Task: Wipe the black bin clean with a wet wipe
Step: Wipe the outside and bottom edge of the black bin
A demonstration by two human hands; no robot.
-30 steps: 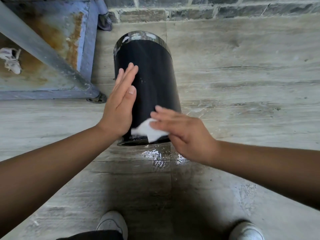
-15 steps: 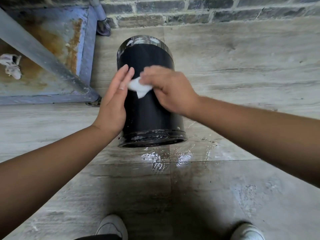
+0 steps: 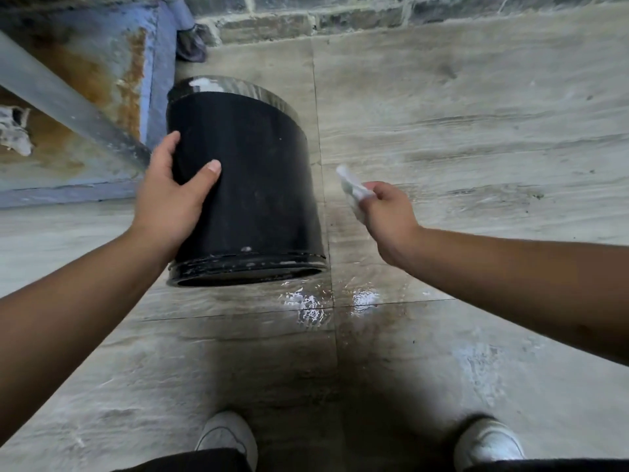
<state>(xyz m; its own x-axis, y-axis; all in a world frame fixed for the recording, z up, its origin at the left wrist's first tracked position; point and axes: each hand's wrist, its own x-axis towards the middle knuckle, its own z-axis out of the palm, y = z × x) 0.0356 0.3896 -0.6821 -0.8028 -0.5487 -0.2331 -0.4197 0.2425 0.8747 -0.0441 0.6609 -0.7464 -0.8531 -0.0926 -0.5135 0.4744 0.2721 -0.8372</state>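
Observation:
The black bin lies on its side on the tiled floor, its open rim toward me and its shiny base toward the wall. My left hand grips the bin's left flank, thumb across the top and fingers round the far side. My right hand is off the bin, a little to its right, pinching the crumpled white wet wipe above the floor. White smears show near the bin's rim.
A rusty blue metal frame with a grey bar stands close on the bin's left. A brick wall runs along the back. A wet patch glistens in front of the bin. My white shoes are at the bottom.
My right hand has lifted the wipe off the bin's top and swung out to the right. My left hand went from a flat palm to a grip on the bin's side.

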